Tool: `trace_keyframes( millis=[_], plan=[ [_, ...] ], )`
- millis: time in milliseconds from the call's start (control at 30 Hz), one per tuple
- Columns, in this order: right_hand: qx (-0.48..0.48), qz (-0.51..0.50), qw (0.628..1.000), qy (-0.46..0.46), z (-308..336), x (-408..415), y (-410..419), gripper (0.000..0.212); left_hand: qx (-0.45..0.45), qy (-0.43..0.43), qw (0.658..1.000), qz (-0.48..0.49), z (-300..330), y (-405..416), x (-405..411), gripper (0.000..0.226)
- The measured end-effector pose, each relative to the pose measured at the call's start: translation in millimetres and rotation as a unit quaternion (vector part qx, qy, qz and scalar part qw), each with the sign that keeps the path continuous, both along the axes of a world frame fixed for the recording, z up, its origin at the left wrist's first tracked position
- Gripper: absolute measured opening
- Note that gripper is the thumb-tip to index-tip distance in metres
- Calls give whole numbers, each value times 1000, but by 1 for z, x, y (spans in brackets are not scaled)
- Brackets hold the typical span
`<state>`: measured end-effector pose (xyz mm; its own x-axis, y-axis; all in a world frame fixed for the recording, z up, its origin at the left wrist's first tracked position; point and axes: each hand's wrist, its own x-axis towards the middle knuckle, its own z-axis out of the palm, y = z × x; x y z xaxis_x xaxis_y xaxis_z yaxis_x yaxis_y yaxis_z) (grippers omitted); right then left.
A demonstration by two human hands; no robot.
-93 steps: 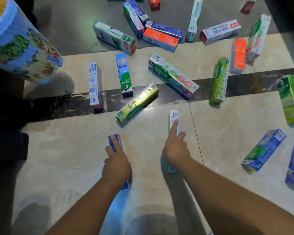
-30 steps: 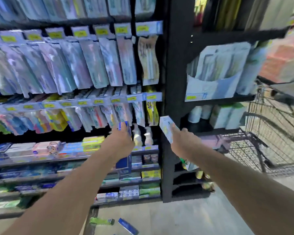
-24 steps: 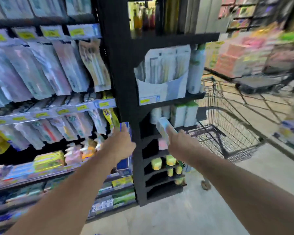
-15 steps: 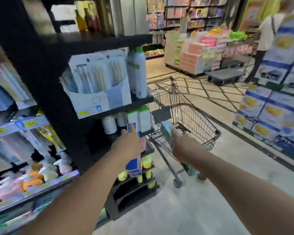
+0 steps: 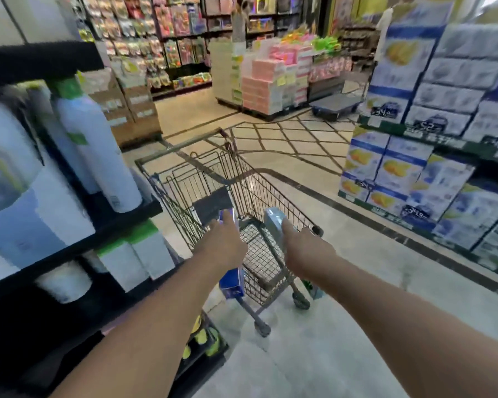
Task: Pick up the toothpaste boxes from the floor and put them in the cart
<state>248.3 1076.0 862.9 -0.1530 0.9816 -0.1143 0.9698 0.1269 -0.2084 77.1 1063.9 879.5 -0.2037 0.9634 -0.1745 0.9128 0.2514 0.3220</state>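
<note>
Wire mesh now fills the middle of our view: the cart (image 5: 273,196) stands right ahead, where half a second ago it sat further off behind the shelf end (image 5: 78,231). We have turned from the floor and carried both boxes over. Our left hand (image 5: 223,248) grips the blue box (image 5: 232,278) upright, and our right hand (image 5: 306,252) is curled round the pale box (image 5: 275,222), both held before the basket's near rim, apparently not yet inside. We judge the drop comes next; many boxes likely remain on the floor.
</note>
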Motion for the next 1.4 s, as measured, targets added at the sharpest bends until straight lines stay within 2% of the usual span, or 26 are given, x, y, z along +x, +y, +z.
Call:
trace_keyframes(
  millis=[233, 467, 600, 733, 867, 1033, 1400],
  plan=[
    [-18, -44, 999, -19, -15, -8, 121, 76, -28, -11, 999, -21, -14, 128, -6, 83],
    [-26, -20, 999, -17, -55, -9, 213, 69, -60, -23, 998, -10, -50, 215, 4, 79],
    [-44, 9, 999, -16, -88, -11, 265, 70, -65, -53, 996, 30, -83, 258, 9, 84],
    [-80, 63, 995, 3, -128, -11, 319, 76, -85, -81, 987, 110, -126, 296, 16, 90],
    [-112, 121, 986, 16, -180, -14, 353, 81, -112, -118, 967, 194, -175, 315, 26, 92],
    [-161, 174, 971, -22, -252, -21, 373, 83, -128, -135, 941, 283, -254, 325, 33, 98],
    [-228, 214, 949, -44, -413, -32, 367, 85, -209, -122, 897, 369, -421, 304, 32, 91]
  ],
)
